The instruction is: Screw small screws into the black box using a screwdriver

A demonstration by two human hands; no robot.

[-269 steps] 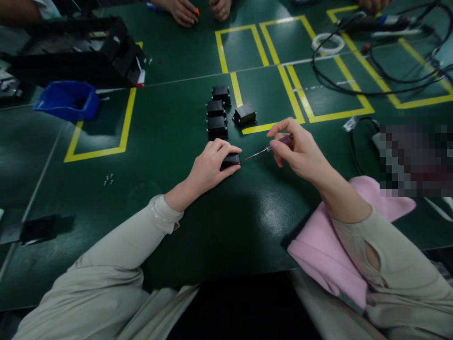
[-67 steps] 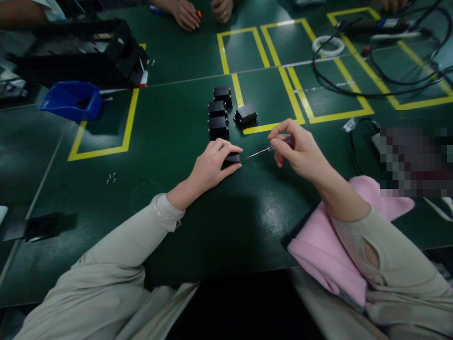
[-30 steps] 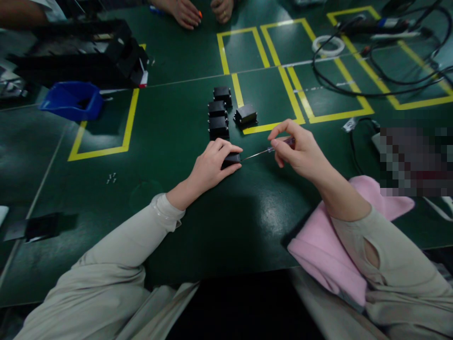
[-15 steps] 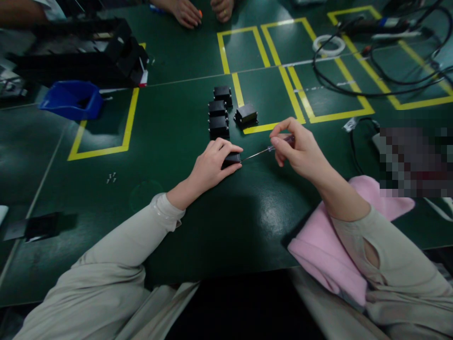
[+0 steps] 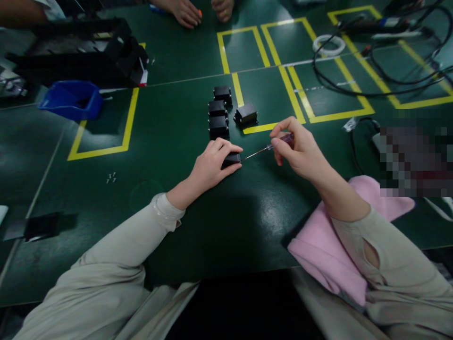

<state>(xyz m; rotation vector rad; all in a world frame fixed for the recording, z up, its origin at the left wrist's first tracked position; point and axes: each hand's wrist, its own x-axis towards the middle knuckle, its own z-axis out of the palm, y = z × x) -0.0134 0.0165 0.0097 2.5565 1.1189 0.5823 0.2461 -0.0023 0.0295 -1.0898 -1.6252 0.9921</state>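
Note:
My left hand (image 5: 214,163) is closed around a small black box-shaped part (image 5: 231,159) on the green table, its thumb and fingers along the sides. In my right hand (image 5: 296,148) is a screwdriver (image 5: 287,139) with a dark translucent handle, pinched between thumb and fingers. The slim metal shaft slants down to the left, and its tip meets the right end of the held part. Just beyond my left hand stand several similar black parts (image 5: 218,125) in a column. Another black part (image 5: 246,114) sits to their right, turned at an angle.
Several small screws (image 5: 111,177) lie left of my left arm. A blue bin (image 5: 72,100) and a long black housing (image 5: 81,52) stand at the left. A pink cloth (image 5: 329,245) lies under my right forearm. Cables (image 5: 354,94) loop at the right. Another person's hands (image 5: 187,13) rest across the table.
Almost nothing differs. My right hand's fingers have shifted very slightly on the screwdriver handle; my left hand and the black part keep their place.

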